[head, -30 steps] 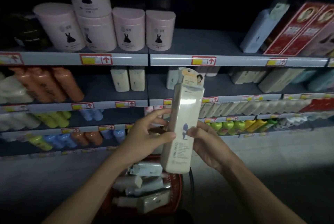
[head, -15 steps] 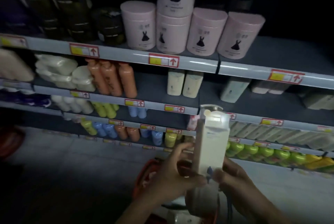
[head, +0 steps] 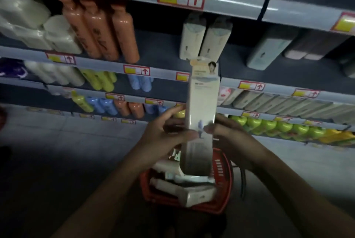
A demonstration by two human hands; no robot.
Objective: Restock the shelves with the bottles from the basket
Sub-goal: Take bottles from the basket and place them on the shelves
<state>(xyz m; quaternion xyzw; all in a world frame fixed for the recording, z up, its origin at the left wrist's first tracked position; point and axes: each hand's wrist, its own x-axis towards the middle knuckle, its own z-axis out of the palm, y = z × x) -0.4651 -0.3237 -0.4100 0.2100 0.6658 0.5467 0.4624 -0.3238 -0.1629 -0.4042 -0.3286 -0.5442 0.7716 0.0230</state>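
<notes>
I hold a tall cream boxed bottle (head: 202,103) upright in front of the shelves. My left hand (head: 163,136) grips its left side, thumb across the front. On the other side my right hand (head: 228,136) grips it, thumb on the front. Below stands the red basket (head: 222,176) on the floor, with several cream and white bottles (head: 194,195) lying in it. Two matching cream bottles (head: 203,39) stand on the shelf (head: 161,68) just above the held one.
Orange bottles (head: 101,30) and white packs (head: 32,26) fill the same shelf to the left. A pale box (head: 265,53) lies to the right. Lower shelves hold yellow, blue and orange bottles (head: 107,103) and green bottles (head: 272,126). Grey floor (head: 57,151) lies at left.
The view has moved closer to the shelves and tilted down; the basket shows again. Both hands keep hold of the boxed bottle, which now stands below the two matching cream bottles.
</notes>
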